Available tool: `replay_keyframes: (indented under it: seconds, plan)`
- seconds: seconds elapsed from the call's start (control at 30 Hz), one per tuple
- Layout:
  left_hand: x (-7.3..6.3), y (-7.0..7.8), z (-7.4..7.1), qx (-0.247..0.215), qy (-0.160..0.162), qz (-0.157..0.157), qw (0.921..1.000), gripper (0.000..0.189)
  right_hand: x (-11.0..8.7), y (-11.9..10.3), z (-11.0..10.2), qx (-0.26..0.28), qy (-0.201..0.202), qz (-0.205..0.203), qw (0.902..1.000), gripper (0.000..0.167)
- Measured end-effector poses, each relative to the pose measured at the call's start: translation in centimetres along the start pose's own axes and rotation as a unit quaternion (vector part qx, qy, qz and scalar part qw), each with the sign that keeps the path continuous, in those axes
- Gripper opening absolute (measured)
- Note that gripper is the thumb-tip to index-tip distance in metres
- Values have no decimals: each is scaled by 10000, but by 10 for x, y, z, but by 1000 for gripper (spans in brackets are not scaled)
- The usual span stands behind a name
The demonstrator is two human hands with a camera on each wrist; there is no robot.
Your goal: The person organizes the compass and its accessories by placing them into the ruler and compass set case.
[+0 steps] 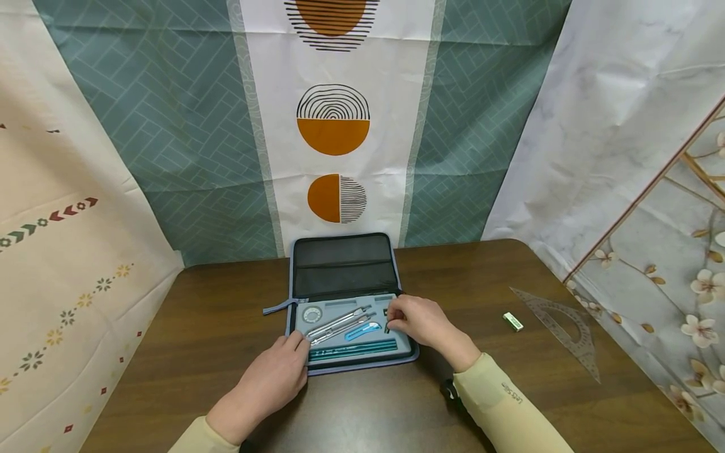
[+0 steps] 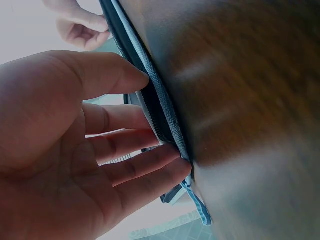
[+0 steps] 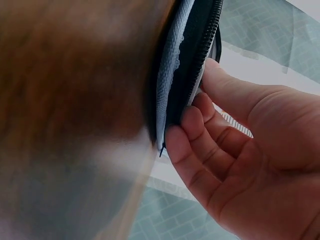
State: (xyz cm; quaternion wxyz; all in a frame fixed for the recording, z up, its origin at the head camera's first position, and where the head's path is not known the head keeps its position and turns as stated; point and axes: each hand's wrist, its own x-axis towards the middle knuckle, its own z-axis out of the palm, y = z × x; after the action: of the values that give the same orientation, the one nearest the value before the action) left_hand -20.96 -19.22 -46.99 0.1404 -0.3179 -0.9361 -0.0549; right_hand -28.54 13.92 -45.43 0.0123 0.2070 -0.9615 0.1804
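Observation:
An open zip case (image 1: 362, 366) lies on the table, its dark mesh lid (image 1: 342, 264) standing up behind. In its light blue tray (image 1: 391, 360) sit a silver compass (image 1: 340, 322), a second slim metal drawing instrument (image 1: 345, 328), a bright blue cutter-like tool (image 1: 362, 331) and dark green pencils (image 1: 354, 349). My left hand (image 1: 277, 371) rests at the front left edge, fairly straight fingers touching the zipped rim (image 2: 167, 110). At the tray's right end, my right hand (image 1: 419, 319) has bent fingers over a slot with small dark pieces; whether it pinches one, I cannot tell.
A green-and-white eraser (image 1: 513, 321) lies on the table to the right. Beyond it is a clear set square (image 1: 561, 327) with a curved cutout. A blue strap (image 1: 277, 308) sticks out at the case's left. Patterned cloths (image 1: 334, 189) hang around the wooden table (image 1: 226, 302).

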Motion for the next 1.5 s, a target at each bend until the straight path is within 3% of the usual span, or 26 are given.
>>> replay_keyframes:
  seconds: [0.63,0.93,1.27,1.5]
  plan:
    - [2,2,-2,-4,-9,20,10000,33,-3,2,-4,-35,-66,-3,10000,13]
    - [2,4,-1,84,-13,43,10000,33,-11,10,-12,160,47,-261,9995,5]
    - [2,2,-2,96,-1,41,9999,32,-29,29,-34,-60,487,-168,9987,24]
    - [2,2,-4,5,-244,-99,9997,34,-47,53,-45,-490,681,-30,9965,36]
